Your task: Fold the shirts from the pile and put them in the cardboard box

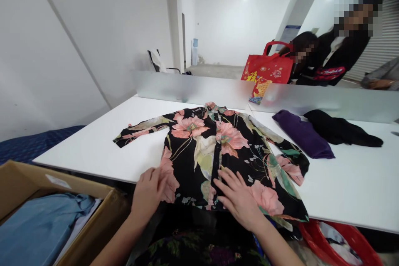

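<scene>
A black button-front shirt with large pink flowers [187, 166] lies spread face up on the white table, its collar toward the far side and its sleeves out to both sides. The bottom hem hangs slightly over the near edge. My left hand [150, 188] is at the shirt's lower left side, fingers bent and closed on the fabric edge, with the fingertips partly hidden. Near the bottom of the button placket, my right hand [238, 199] rests flat on the cloth with its fingers spread.
Folded purple cloth [302, 135] and black cloth [341, 129] lie on the table [358, 183] at right. A frosted divider [193, 89] runs behind. A cardboard box [102, 203] holds blue clothing at left. Beyond stand a red bag [271, 66] and people [346, 50].
</scene>
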Tool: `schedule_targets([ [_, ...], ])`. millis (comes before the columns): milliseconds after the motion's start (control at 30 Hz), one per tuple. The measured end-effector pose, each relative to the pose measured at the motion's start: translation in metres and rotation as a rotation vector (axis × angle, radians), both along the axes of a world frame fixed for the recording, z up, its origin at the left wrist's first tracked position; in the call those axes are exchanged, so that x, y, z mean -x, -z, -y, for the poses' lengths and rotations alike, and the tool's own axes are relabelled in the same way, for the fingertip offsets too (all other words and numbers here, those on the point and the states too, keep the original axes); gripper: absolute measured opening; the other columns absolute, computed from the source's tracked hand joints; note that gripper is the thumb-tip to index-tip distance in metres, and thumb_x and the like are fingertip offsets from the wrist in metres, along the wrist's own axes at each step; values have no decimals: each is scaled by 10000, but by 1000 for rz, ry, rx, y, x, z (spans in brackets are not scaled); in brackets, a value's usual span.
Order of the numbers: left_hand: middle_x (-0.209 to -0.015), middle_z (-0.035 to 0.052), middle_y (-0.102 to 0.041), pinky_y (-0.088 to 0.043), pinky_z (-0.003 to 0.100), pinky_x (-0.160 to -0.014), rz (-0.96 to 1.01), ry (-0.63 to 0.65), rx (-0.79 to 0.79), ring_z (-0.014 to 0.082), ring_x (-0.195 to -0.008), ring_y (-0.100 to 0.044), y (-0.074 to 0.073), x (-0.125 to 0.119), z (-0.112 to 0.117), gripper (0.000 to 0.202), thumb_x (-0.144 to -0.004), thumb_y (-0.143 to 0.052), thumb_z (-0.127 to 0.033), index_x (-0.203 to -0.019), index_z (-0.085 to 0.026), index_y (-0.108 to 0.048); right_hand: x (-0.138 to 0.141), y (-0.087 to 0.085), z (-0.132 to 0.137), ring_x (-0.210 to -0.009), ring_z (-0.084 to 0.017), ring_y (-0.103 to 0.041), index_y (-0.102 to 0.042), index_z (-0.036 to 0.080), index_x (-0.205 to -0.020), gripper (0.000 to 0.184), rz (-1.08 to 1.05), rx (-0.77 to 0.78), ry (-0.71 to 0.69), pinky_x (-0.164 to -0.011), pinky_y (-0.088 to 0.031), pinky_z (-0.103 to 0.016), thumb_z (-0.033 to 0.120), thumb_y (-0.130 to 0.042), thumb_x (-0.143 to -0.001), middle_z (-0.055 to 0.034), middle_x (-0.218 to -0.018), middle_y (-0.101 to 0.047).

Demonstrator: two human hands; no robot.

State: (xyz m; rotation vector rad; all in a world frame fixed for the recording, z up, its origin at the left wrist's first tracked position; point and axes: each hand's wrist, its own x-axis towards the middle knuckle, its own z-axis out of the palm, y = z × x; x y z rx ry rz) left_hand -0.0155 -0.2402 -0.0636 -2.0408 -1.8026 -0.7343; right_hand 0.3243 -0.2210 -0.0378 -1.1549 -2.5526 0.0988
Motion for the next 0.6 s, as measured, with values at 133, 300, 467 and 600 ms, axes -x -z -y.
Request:
schedule_targets([
  [133, -974, 106, -644, -487, 417, -815, 66, -65, 67, 278, -895, -593, 19, 11, 6, 276, -955, -447, -358, -1096, -157, -574, 16, 8, -6, -1447, -290, -272, -429, 357, -1450, 494, 95, 80, -2, -1142, -225, -616, 411, -490, -963, -24, -1551, -369],
  [300, -1014, 81, -657, -516, 369, -820, 192, 17, 114, 230, -927, -624, 24, 12, 10, 252, -942, -379, -219, -1117, -186, -558, 17, 13, -4, -1437, -302, -289, -451, 335, -1436, 552, 27, 122, -5, -1152, -204, -610, 441, -582, -911, -39, -1533, -399],
  [467, -1073, 126, -641, -501, 472, -875, 58, 95, -26, 310, -1038, -593, 3, 32, -13, 249, -910, -433, -273, -1075, -201, -605, -37, -8, -17, -1135, -227, -609, -683, 247, -1123, 312, -377, 12, 149, -976, -482, -387, 440, -524, -937, -87, -1219, -662],
  [600, -1330, 117, -544, -431, 487, -1034, 50, 278, -58, 300, -1282, -463, -25, 4, -66, 396, -945, -448, -352, -1314, -224, -517, -123, -30, -45, -869, -250, -657, -682, 177, -962, 388, -445, -192, 967, -776, -512, -370, 484, -449, -925, -126, -961, -688],
])
